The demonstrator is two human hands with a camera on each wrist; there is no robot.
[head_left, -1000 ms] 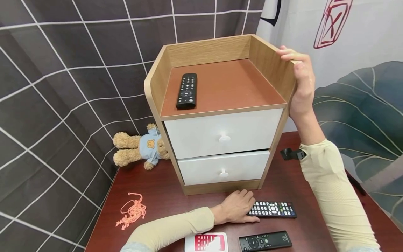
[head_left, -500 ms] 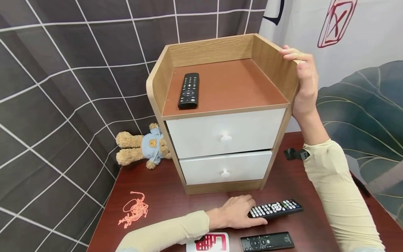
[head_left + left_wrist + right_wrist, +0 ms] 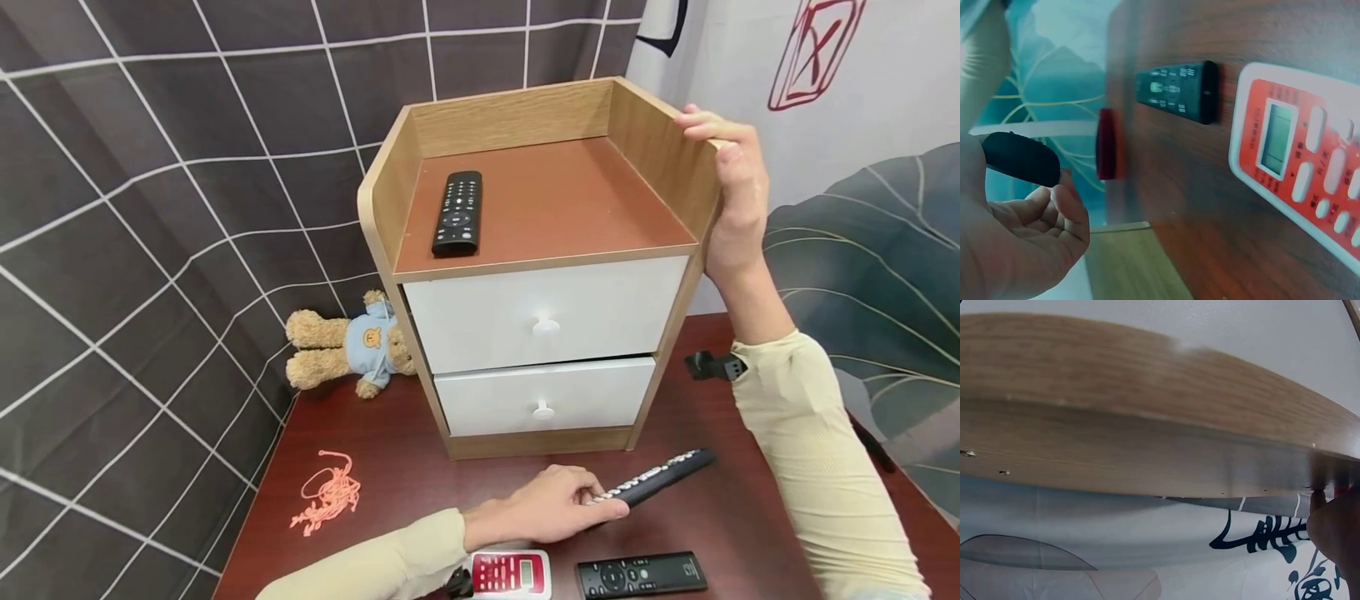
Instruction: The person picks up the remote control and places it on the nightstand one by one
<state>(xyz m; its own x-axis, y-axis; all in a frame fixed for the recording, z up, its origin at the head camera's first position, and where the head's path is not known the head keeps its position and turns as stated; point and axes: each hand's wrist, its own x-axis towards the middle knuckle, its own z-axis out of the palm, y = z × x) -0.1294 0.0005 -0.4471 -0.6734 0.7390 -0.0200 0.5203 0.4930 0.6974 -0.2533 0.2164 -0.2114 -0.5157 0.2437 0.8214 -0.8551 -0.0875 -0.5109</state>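
In the head view my left hand (image 3: 551, 504) pinches the near end of a black remote control (image 3: 660, 477) with pale buttons, its far end tilted up off the table. The left wrist view shows that remote (image 3: 1019, 156) between thumb and fingers of the hand (image 3: 1035, 237). My right hand (image 3: 738, 200) grips the right side panel (image 3: 663, 158) of a small wooden cabinet, fingers over its top edge. The cabinet has two white drawers (image 3: 551, 312), the lower one slightly uneven in its frame. Another black remote (image 3: 457, 213) lies on the cabinet's brown top.
Nearer me on the dark red table (image 3: 405, 479) lie a third remote (image 3: 641, 575) and a red-and-white calculator-like device (image 3: 513, 572), partly behind my left wrist. Tangled pink string (image 3: 330, 497) lies at left. A teddy bear (image 3: 352, 346) in blue lies beside the cabinet.
My left hand has taken up the white-buttoned remote, which lay flat a second ago; its far end has risen and turned away from me. The right hand keeps its grip on the panel.
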